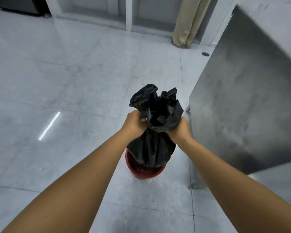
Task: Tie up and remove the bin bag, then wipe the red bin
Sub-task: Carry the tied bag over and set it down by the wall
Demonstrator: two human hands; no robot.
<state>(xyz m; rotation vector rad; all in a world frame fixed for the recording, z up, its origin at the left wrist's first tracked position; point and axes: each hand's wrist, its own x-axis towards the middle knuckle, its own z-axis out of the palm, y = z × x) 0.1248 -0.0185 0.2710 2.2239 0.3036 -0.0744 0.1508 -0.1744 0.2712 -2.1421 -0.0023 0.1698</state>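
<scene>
A black bin bag (152, 145) rises out of the red bin (144, 173), which stands on the tiled floor below my arms. The bag's top is gathered into a bunched neck, with loose plastic flaring above my hands. My left hand (135, 123) grips the neck from the left, its fingers curled round the plastic. On the opposite side, my right hand (181, 129) grips the same neck. The bag's lower part still sits inside the bin and hides most of the bin's inside.
A stainless steel cabinet or counter (245, 101) stands close on the right, its leg (194, 185) just beside the bin. A beige curtain (190, 22) hangs at the back by white door frames. Pale floor tiles (57, 81) spread to the left.
</scene>
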